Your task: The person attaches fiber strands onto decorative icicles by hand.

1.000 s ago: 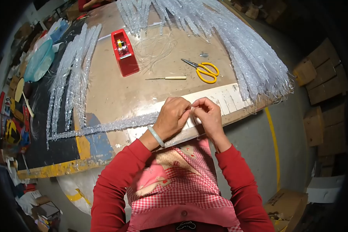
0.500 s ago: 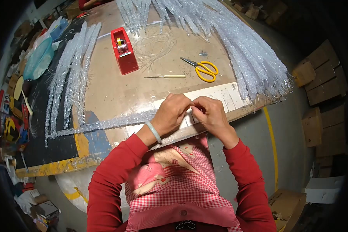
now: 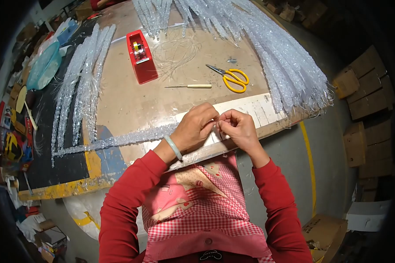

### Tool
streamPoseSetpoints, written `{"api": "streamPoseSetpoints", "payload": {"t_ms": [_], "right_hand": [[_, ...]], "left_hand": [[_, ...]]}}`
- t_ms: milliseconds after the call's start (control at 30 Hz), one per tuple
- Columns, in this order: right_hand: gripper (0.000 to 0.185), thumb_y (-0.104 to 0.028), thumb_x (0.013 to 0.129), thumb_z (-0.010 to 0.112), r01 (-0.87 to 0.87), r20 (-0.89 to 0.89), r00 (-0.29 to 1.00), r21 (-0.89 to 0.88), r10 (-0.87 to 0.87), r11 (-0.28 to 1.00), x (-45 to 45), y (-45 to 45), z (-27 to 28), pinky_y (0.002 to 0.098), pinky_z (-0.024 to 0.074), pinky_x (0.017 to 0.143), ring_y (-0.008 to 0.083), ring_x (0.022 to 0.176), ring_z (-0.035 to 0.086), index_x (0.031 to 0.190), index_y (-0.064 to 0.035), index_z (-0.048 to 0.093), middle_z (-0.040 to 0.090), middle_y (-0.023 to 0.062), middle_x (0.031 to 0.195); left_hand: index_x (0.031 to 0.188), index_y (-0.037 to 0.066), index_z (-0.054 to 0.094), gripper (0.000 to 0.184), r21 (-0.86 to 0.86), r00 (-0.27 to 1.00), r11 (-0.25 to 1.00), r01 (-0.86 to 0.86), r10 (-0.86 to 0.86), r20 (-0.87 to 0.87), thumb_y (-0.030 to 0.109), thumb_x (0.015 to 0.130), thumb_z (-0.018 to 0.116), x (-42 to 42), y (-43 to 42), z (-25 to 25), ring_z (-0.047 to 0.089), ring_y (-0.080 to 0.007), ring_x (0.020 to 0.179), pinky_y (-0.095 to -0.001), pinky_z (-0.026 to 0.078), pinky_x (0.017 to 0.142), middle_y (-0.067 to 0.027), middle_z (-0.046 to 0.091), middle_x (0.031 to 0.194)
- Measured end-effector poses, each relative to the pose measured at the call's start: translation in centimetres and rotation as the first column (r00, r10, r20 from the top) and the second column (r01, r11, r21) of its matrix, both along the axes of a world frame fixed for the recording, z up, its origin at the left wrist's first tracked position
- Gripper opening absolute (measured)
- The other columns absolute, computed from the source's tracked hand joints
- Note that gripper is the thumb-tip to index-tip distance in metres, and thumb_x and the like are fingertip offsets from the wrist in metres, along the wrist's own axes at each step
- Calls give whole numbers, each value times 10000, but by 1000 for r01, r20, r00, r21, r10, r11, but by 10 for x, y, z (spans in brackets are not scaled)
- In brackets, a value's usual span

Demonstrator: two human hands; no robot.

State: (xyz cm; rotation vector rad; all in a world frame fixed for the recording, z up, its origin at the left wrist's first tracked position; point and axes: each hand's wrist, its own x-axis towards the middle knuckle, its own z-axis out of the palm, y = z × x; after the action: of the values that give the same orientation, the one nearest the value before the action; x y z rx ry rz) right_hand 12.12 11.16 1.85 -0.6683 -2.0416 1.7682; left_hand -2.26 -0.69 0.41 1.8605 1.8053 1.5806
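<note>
A sparkly clear strand lies along the front of the table and runs in under my left hand. My left fingers are closed around its end, which they hide. Opposite, my right hand pinches thumb to forefinger, almost touching the left fingertips. Whatever the pinch holds is too small to make out. Both hands are over a white marked strip at the table's edge. Beyond them lie an awl with a pale handle and yellow-handled scissors.
A red tape dispenser stands behind the awl, beside loose clear threads. Bundles of sparkly strands lie at left and in a large pile at right. A teal basin is at far left; cardboard boxes stand at right.
My hands have shifted very slightly at the fingertips, the right fingers bending a little more in their pinch. The strand and tools lie as before.
</note>
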Motion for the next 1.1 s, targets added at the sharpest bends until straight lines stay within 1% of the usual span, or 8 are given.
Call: {"api": "streamPoseSetpoints", "payload": {"t_ms": [200,267,400,467,600,667,867,1100], "right_hand": [[36,-10,859,647,88,-20,996,88,-86,992,-4,-5,-5,180,430,533,21,610,537,876,16,664,635,-14,712],[32,-8,859,636,156,-1,987,-231,-160,961,-6,-10,1,190,436,527,45,581,548,854,15,657,633,2,701],[37,-12,852,636,141,16,990,-312,-143,940,-2,-4,-12,225,464,560,75,602,571,870,17,648,636,18,711],[67,-31,850,641,103,-101,992,315,-75,944,-1,1,-21,248,484,616,90,652,587,901,13,638,635,26,725],[56,-34,885,657,124,-204,978,759,52,639,-2,10,-9,235,488,725,83,778,611,910,7,630,662,20,817],[60,-37,894,650,-28,-30,999,378,42,925,-2,6,-5,232,497,720,80,771,619,911,12,621,675,28,835],[62,-47,896,644,14,-129,992,90,-2,996,-5,6,-17,213,496,636,76,713,628,906,10,622,691,52,799],[37,-25,912,626,36,-38,999,31,-35,999,-1,2,-13,190,501,641,52,720,625,917,12,622,688,40,809]], "left_hand": [[917,14,586,160,-53,994,998,34,-40,-98,4,772,654,-5,1,-1,608,-331,827,-359,491,737,-125,604,828],[895,5,622,131,0,997,1000,-5,5,-73,17,773,667,-3,0,-2,629,-312,792,-348,503,718,-131,640,810],[865,-5,657,94,-141,979,988,-66,91,182,28,780,682,-1,-4,-3,661,-265,753,-333,513,690,-140,675,800],[847,-18,668,77,-192,970,980,-54,98,223,33,794,693,-2,-4,-2,679,-210,742,-316,516,667,-134,687,795],[873,-19,665,95,-247,957,969,-9,79,278,35,802,697,-3,-3,0,681,-187,761,-308,515,673,-119,687,789],[902,-19,665,113,-224,959,974,13,51,280,41,814,703,-3,-2,-1,681,-184,780,-317,524,689,-118,688,822],[939,-16,667,139,-140,984,990,-13,37,176,47,821,706,-8,-1,-7,680,-238,818,-331,534,743,-129,682,888],[919,-13,653,132,-135,994,991,11,3,108,48,813,702,-3,0,-5,670,-274,793,-345,528,730,-130,667,863]]}}
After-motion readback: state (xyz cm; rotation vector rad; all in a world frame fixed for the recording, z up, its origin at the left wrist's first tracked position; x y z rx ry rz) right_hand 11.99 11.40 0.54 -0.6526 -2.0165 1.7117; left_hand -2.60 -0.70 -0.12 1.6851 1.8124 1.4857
